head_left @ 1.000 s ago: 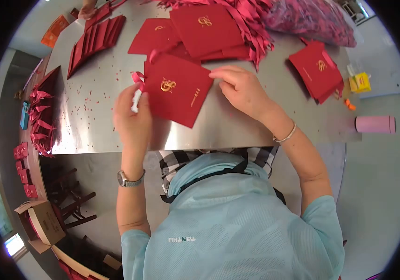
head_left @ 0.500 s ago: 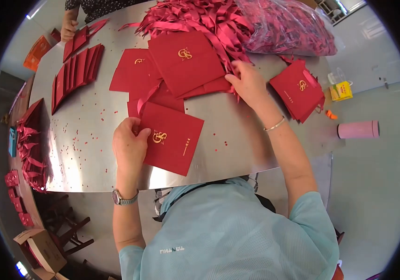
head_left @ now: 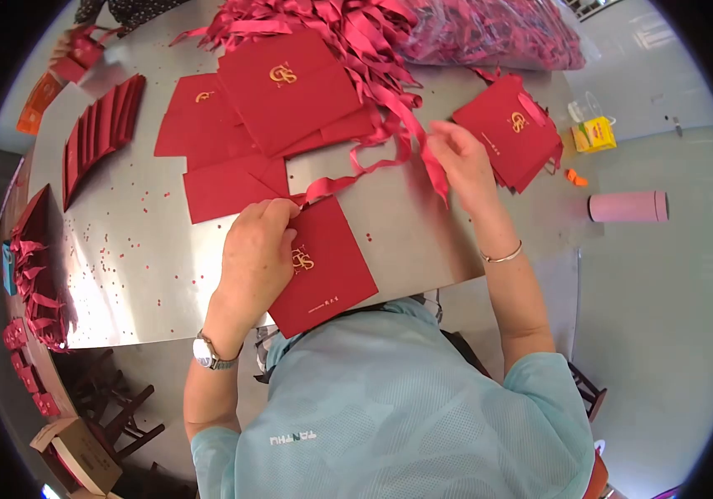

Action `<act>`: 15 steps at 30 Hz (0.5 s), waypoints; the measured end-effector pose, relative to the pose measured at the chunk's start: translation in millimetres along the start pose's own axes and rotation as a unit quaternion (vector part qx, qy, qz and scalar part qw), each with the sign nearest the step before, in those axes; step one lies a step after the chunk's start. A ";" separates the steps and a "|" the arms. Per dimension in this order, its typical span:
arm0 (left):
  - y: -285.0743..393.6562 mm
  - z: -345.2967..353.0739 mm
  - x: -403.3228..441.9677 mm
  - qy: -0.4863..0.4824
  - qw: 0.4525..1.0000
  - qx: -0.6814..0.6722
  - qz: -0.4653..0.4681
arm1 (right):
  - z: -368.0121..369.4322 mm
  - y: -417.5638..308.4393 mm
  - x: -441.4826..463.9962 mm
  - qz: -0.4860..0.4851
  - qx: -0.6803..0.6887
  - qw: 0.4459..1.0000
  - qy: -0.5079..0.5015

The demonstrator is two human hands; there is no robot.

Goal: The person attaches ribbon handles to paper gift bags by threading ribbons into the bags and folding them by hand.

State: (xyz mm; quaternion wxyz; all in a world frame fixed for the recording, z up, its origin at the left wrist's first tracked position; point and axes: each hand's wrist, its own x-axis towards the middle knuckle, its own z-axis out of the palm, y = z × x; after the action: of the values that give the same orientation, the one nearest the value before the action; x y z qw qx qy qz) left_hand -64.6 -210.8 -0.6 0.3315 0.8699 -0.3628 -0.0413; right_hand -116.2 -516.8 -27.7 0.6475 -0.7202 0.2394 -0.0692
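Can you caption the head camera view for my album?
Left hand gripping a square red paper card with gold lettering, right hand beside a glossy pink ribbon.

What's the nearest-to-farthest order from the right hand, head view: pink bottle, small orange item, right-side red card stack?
1. Red card stack: close, upper right
2. Small orange item: right, past the stack
3. Pink bottle: farthest right

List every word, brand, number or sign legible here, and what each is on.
"TANTHU", apparently, upside down: blue shirt.
Gold monogram, perhaps "GS", not certain: held red card, middle pile, stack on the right.
Too small to read: fine print on the held red card, yellow box, carton.
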 end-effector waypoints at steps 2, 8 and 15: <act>2.6 6.6 -1.5 0.003 1.000 -0.020 -0.011 | -6.0 7.9 -7.5 -0.205 -0.183 0.952 0.134; 7.4 12.1 -4.2 0.008 0.992 -0.105 -0.074 | -47.6 8.3 -39.1 -0.380 -0.442 0.812 -0.035; 16.6 11.7 -4.8 0.008 0.985 -0.122 -0.124 | -60.4 7.3 -32.8 -0.376 -0.512 0.766 -0.095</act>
State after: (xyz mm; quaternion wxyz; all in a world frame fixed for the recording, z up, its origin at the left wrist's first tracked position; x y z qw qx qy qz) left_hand -81.8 -222.6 -0.4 0.4306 0.8614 -0.2418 -0.1189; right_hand -171.6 -557.2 -18.7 0.1241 -0.9801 -0.1136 -0.1054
